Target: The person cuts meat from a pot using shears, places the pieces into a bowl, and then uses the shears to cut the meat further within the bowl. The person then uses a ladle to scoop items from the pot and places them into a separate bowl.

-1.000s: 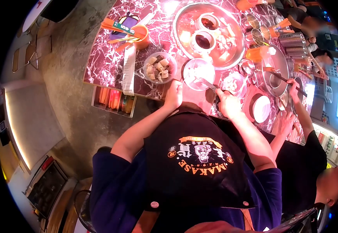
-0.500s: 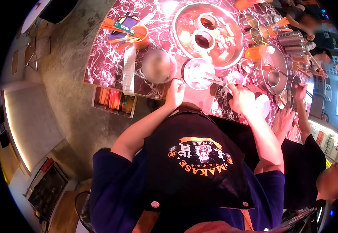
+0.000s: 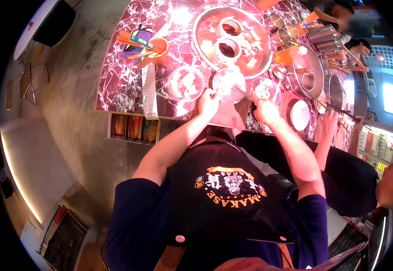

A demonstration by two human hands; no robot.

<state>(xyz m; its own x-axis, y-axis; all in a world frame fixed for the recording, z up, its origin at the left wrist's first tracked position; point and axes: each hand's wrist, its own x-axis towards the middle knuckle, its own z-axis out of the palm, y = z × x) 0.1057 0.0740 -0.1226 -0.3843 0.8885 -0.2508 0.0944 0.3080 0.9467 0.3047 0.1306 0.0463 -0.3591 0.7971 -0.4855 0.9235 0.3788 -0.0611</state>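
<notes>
My left hand [image 3: 208, 104] grips the near left rim of a round bowl [image 3: 234, 95] with pale food in it. In my right hand [image 3: 265, 111] is a pair of scissors [image 3: 242, 91], its metal blades pointing left over that bowl. Glare and blur hide whether the blades touch the food. Left of the bowl stands a bowl of pale pieces [image 3: 186, 84]. A smaller bowl of pale pieces [image 3: 267, 90] sits just beyond my right hand. Behind them is a large round metal tray [image 3: 196, 40] holding food and two cups of dark sauce [image 3: 228, 48].
An orange cup of utensils [image 3: 159, 47] and a paper strip [image 3: 149, 92] lie on the left of the marbled table [image 3: 115, 90]. White bowls [image 3: 299, 115], a metal pan [image 3: 313, 58] and an orange jug [image 3: 286, 55] stand right. A co-worker's hand [image 3: 329, 123] is close by on the right.
The view has shifted slightly. My right hand and the scissors have moved closer to the bowl, with the blades reaching farther over it. My left hand stays at its rim.
</notes>
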